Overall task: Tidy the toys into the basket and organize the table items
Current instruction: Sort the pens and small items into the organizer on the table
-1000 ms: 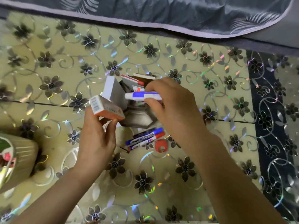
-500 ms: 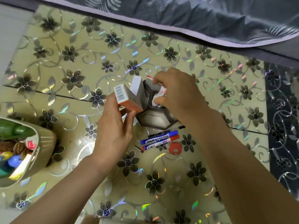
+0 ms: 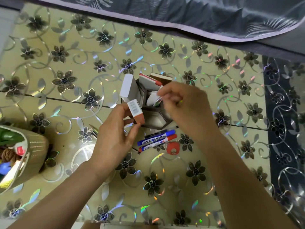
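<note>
Far left edge, approx 8 o'clock of frame: ribbed beige basket (image 3: pixel 35 151), partly cut off, w/ toys (image 3: pixel 9 156) inside — green, brown, red, blue bits, too cropped to name. Sits on table (image 3: pixel 66 47) w/ shiny floral cover.

Next, near centre-left: left hand (image 3: pixel 113 138), thumb + fingers clamped on small box (image 3: pixel 136 113), white barcode end up, orange lower part; box tilted, held just at 9 o'clock side of grey hexagonal organizer (image 3: pixel 152 119), touching or nearly — can't tell.

At 11 o'clock of organizer: white box (image 3: pixel 127 87) standing upright against it. At 12 o'clock, in rear compartments: red-edged white pad (image 3: pixel 148 80) + brown-edged item (image 3: pixel 162 76), leaning.

At 6 o'clock of organizer, flat on table: blue marker (image 3: pixel 156 138) & red marker (image 3: pixel 157 143) side by side, touching; dark pen partly tucked behind them. Red round item (image 3: pixel 172 147) just beside red marker tip, approx 5 o'clock.

Right of centre: right hand (image 3: pixel 186 106) over organizer's open compartment, fingertips pinched together on white item (image 3: pixel 154 100) w/ tip inside compartment; blurred, exact item unclear.

Top edge, 12–2 o'clock: grey patterned fabric (image 3: pixel 198 15) along table's far side.
</note>
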A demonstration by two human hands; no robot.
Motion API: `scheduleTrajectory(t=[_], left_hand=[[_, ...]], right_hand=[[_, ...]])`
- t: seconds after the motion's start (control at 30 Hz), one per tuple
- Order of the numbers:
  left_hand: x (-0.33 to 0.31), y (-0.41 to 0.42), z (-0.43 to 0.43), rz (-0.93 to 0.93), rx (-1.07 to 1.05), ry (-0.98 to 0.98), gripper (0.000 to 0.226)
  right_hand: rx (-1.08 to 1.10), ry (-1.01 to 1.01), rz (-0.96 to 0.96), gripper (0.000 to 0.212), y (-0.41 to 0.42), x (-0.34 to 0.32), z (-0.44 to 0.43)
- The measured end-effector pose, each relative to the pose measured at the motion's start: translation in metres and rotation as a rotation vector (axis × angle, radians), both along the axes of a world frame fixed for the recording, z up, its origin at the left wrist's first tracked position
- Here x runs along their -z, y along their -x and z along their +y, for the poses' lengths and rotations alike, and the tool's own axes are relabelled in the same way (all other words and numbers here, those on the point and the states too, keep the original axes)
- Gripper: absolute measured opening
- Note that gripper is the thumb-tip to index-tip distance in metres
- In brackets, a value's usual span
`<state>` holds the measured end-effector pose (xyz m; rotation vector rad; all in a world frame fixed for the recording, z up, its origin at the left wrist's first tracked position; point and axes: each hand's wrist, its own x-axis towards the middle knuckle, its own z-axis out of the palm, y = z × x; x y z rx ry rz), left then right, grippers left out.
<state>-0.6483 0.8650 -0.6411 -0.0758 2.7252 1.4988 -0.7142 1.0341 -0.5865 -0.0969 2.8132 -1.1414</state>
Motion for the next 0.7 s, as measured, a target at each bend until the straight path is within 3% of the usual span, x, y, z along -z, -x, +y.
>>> scheduleTrajectory(t=[0.13, 0.23, 0.33, 0.47, 0.6, 0.7], left_hand=[[0.009, 0.004, 0.005, -0.016, 0.004, 0.084, 0.040], [0.015, 0.011, 0.006, -0.020, 0.044, 0.166, 0.037], [0.018, 0.015, 0.001, -0.019, 0.049, 0.184, 0.039], [0.021, 0.014, -0.008, 0.023, 0.085, 0.230, 0.033], [0.018, 0.003, -0.018, 0.235, 0.153, 0.388, 0.021], [0.018, -0.017, -0.008, 0.320, 0.270, 0.369, 0.016]], right_hand=[[-0.102, 0.201, -0.228, 0.025, -0.034, 0.008, -0.013], [-0.087, 0.130, -0.172, 0.029, -0.040, 0.028, -0.016], [-0.118, 0.037, -0.146, 0.016, -0.036, 0.047, -0.018], [-0.157, 0.036, -0.187, 0.025, -0.031, 0.058, -0.015], [-0.079, 0.032, -0.158, 0.030, -0.029, 0.052, 0.010], [0.059, 0.053, -0.071, 0.025, -0.036, 0.049, 0.039]])
